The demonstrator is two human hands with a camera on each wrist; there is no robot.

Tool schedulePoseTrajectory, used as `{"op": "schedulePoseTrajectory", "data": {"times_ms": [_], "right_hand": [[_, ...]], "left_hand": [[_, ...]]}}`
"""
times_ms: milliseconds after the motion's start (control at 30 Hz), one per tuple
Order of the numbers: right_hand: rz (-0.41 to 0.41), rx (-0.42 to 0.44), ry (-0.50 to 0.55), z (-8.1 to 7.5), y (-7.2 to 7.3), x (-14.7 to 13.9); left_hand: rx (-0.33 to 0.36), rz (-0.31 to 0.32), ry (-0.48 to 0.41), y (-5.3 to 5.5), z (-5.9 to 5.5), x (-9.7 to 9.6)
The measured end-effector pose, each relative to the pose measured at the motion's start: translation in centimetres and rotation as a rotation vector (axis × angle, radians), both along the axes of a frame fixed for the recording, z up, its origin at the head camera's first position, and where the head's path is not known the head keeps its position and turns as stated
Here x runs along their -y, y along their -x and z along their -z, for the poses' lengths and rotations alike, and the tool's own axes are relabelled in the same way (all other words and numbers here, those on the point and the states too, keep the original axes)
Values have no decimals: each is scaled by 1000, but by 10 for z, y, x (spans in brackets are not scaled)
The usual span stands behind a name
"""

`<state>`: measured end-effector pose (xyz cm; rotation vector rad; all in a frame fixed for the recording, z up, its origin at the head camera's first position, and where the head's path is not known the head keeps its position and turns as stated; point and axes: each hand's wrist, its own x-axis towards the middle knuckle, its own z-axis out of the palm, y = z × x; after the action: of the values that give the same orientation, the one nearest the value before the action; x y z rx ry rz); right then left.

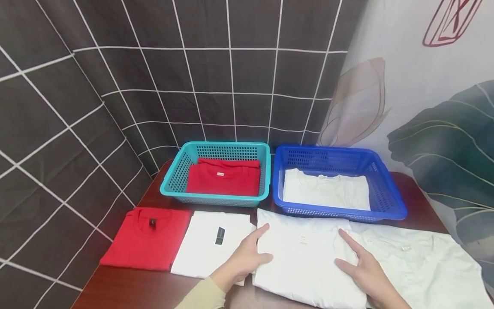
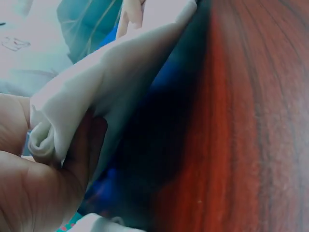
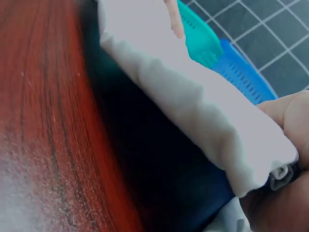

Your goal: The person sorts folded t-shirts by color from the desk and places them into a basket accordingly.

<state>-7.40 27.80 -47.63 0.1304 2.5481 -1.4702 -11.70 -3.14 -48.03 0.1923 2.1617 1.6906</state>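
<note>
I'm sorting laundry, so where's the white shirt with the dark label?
In the head view, that white shirt lies left of centre, between the leftmost red shirt and the held white shirt, in front of the teal basket.

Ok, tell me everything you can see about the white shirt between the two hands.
The folded white shirt looks like soft, plain fabric, bundled into a rough rectangle, with a small, unreadable label towards its far edge. The wrist views show rolled-looking folds at its sides. The left hand grips one side and the right hand the other. It appears raised off the brown table, on the near side of the blue basket. Its underside is mostly hidden.
</note>
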Motion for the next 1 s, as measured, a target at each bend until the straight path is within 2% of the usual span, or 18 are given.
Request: {"op": "schedulePoseTrajectory", "data": {"times_ms": [167,267,400,533,567,667,767,800,933,1000], "right_hand": [[-21,91,-110,-19,-9,3],[-32,100,-165,-33,-16,5],[-36,-24,-176,-50,-23,4],[-24,-120,-155,-66,-24,2],[-19,-148,-148,-70,-23,1],[-11,-232,-135,-78,-15,-5],[-7,-305,-142,-85,-1,-15],[-9,-312,-147,-88,5,-19],[8,-306,-189,-100,29,-37],[12,-291,-199,-106,43,-46]], "left_hand": [[-43,28,48,-10,-14,10],[-78,45,53,-18,-26,16],[-152,62,64,-26,-45,21],[-232,86,74,-23,-63,23],[-254,92,76,-21,-71,22],[-324,109,83,-7,-81,18],[-371,117,88,13,-89,10],[-388,123,88,22,-88,6],[-422,148,86,54,-98,-11],[-416,158,79,70,-102,-19]]}}
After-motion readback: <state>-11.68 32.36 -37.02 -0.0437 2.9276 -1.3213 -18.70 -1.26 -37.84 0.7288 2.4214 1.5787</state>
